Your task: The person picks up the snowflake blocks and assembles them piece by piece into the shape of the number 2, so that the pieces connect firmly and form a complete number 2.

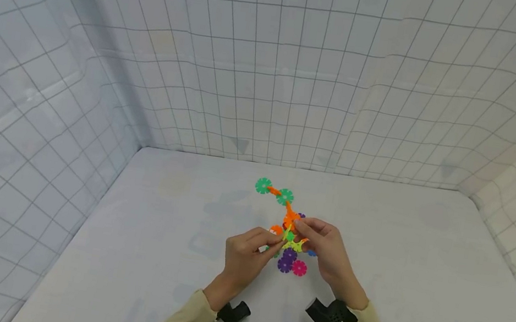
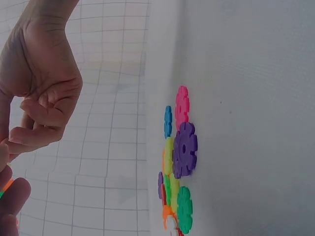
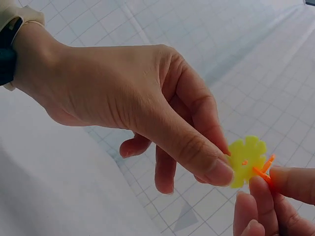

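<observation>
My left hand point(image 1: 246, 253) pinches a yellow notched plastic disc point(image 3: 247, 156) between thumb and fingers. From the other side my right hand point(image 1: 328, 252) pinches an orange notched disc point(image 1: 291, 220), just above the yellow one. The right wrist view shows orange edges against the yellow disc's face; how far they interlock cannot be told. Beyond the hands runs a chain of a green disc point(image 1: 263, 186), an orange piece point(image 1: 274, 191) and another green disc point(image 1: 285, 197). In the left wrist view, the left fingers point(image 2: 17, 196) show only at the edge.
Under the hands lies a cluster of notched discs on the white table point(image 1: 152, 234), among them purple point(image 1: 284, 265), pink point(image 1: 299, 268), blue point(image 2: 168, 121) and green point(image 2: 184, 209) ones. White gridded sheets point(image 1: 295, 77) stand behind and at both sides. Each wrist carries a black camera mount point(image 1: 332, 313).
</observation>
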Demonstrator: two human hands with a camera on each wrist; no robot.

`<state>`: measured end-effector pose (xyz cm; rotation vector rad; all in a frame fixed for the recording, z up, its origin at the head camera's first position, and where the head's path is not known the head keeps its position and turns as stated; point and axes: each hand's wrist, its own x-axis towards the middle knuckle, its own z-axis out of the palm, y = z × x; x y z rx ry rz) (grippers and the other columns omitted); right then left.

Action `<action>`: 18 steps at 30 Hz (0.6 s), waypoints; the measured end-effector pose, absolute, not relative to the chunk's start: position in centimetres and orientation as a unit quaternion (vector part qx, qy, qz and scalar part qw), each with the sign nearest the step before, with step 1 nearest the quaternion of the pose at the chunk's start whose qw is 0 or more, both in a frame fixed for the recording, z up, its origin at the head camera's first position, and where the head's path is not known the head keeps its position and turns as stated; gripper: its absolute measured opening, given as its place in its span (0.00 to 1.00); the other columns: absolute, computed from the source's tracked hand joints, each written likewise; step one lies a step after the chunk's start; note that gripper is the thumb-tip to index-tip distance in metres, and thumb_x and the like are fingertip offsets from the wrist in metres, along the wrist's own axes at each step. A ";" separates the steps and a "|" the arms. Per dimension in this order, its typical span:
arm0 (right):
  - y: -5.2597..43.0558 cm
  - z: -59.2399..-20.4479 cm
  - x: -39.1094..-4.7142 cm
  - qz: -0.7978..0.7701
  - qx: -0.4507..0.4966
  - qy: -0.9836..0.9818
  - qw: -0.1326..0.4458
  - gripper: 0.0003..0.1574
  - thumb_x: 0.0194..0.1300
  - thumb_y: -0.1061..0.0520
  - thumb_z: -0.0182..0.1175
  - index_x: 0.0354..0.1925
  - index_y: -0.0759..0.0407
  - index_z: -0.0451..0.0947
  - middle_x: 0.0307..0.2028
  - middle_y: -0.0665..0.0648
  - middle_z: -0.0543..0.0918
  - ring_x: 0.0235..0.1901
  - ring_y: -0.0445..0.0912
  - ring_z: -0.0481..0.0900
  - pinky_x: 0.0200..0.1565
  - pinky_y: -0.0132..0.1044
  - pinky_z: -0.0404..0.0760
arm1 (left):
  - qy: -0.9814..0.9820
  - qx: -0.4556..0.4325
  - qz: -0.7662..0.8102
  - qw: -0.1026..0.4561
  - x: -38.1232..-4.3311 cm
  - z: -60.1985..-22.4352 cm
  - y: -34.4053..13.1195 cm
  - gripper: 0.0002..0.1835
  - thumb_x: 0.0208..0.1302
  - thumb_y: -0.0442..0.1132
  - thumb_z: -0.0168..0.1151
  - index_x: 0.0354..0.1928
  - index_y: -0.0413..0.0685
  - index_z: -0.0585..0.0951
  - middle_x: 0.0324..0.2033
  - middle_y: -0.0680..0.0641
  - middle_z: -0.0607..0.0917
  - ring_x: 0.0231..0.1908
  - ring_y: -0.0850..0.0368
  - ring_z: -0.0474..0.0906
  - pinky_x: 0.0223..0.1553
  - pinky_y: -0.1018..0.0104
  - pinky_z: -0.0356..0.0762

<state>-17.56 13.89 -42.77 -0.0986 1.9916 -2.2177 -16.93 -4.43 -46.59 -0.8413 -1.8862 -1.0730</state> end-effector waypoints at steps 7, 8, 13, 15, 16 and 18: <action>14.1 -42.7 -17.6 -0.763 -0.008 0.641 0.078 0.11 0.68 0.53 0.59 0.33 0.57 0.82 0.24 0.54 0.79 0.25 0.44 0.75 0.25 0.30 0.72 | -0.792 -0.250 -0.489 0.265 -17.7 -47.3 -5.1 0.05 0.51 0.39 0.74 0.28 0.47 0.87 0.22 0.55 0.84 0.21 0.68 0.76 0.21 0.77 0.71; 14.2 -42.7 -17.7 -0.766 -0.009 0.638 0.078 0.10 0.68 0.53 0.58 0.33 0.57 0.82 0.24 0.54 0.78 0.25 0.43 0.74 0.25 0.30 0.72 | -0.802 -0.224 -0.502 0.234 -17.9 -47.4 -5.3 0.06 0.53 0.41 0.73 0.28 0.47 0.87 0.22 0.56 0.84 0.21 0.68 0.75 0.21 0.76 0.72; 14.6 -42.6 -17.7 -0.771 -0.031 0.630 0.084 0.11 0.70 0.54 0.56 0.32 0.55 0.81 0.22 0.53 0.78 0.23 0.43 0.74 0.25 0.30 0.73 | -0.837 -0.128 -0.519 0.117 -18.6 -48.2 -6.4 0.10 0.60 0.48 0.66 0.31 0.49 0.87 0.21 0.56 0.84 0.23 0.65 0.76 0.23 0.69 0.72; 14.7 -42.6 -17.8 -0.771 -0.039 0.630 0.085 0.11 0.70 0.55 0.55 0.32 0.55 0.81 0.22 0.53 0.78 0.23 0.43 0.74 0.25 0.30 0.73 | -0.852 -0.112 -0.504 0.086 -18.7 -48.6 -6.7 0.11 0.60 0.49 0.66 0.34 0.49 0.87 0.25 0.55 0.84 0.26 0.63 0.77 0.26 0.68 0.73; 14.8 -42.5 -17.8 -0.771 -0.042 0.630 0.085 0.11 0.70 0.55 0.55 0.33 0.55 0.81 0.22 0.53 0.78 0.23 0.43 0.74 0.25 0.30 0.73 | -0.860 -0.107 -0.494 0.072 -18.8 -48.8 -6.7 0.12 0.60 0.49 0.66 0.36 0.49 0.87 0.27 0.55 0.84 0.28 0.62 0.76 0.29 0.67 0.73; 14.8 -42.4 -17.8 -0.769 -0.045 0.632 0.085 0.11 0.70 0.54 0.55 0.33 0.55 0.81 0.22 0.53 0.78 0.23 0.45 0.73 0.25 0.30 0.73 | -0.872 -0.110 -0.473 0.055 -18.8 -49.2 -6.9 0.14 0.59 0.47 0.68 0.42 0.46 0.86 0.32 0.52 0.84 0.32 0.58 0.76 0.33 0.64 0.73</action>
